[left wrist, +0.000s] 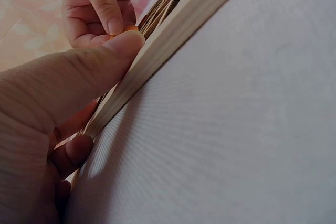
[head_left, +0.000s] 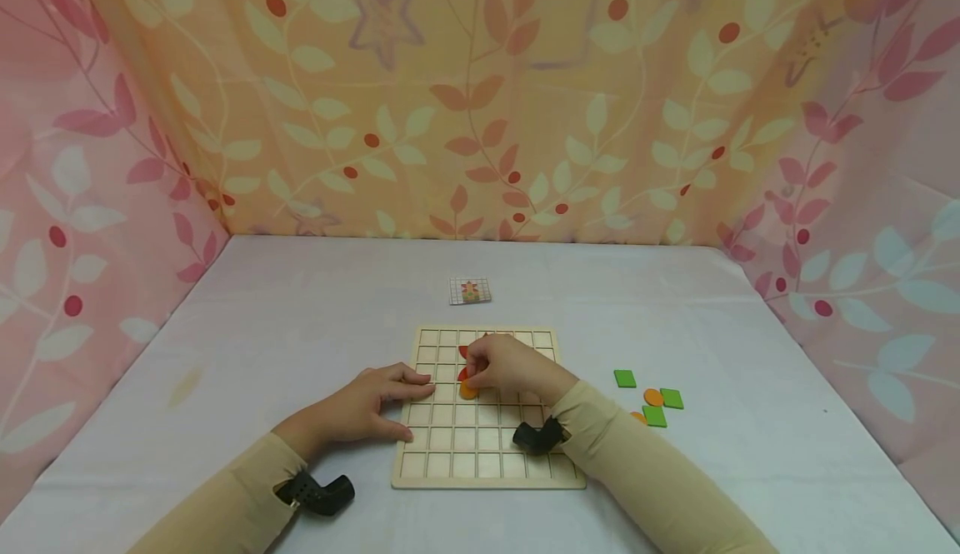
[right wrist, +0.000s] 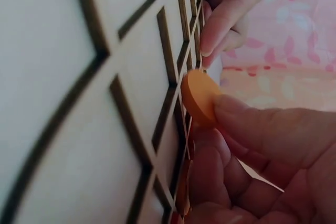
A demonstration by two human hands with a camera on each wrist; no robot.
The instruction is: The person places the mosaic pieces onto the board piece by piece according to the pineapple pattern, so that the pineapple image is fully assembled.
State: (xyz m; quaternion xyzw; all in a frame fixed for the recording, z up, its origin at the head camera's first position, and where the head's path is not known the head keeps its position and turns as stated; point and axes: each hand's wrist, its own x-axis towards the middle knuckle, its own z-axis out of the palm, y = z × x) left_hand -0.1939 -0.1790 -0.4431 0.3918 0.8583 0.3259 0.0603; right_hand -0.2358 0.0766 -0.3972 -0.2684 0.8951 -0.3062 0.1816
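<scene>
My right hand (head_left: 504, 365) pinches an orange round disc (right wrist: 199, 97) between thumb and fingertips, low over the wooden grid board (head_left: 465, 460). In the right wrist view the disc stands tilted against the grid ridges. Red pieces (head_left: 463, 352) lie in squares of the board's upper middle, partly covered by the right hand. My left hand (head_left: 367, 404) rests at the board's left edge with fingers spread loosely over the side squares. Its thumb (left wrist: 105, 56) lies along the wooden rim in the left wrist view.
Right of the board lie several green squares (head_left: 625, 379) and orange discs (head_left: 653, 397) on the white tablecloth (head_left: 300, 304). A small picture card (head_left: 470, 291) with a gridded coloured pattern sits beyond the board. Patterned fabric (head_left: 480, 121) walls the table at the back and sides.
</scene>
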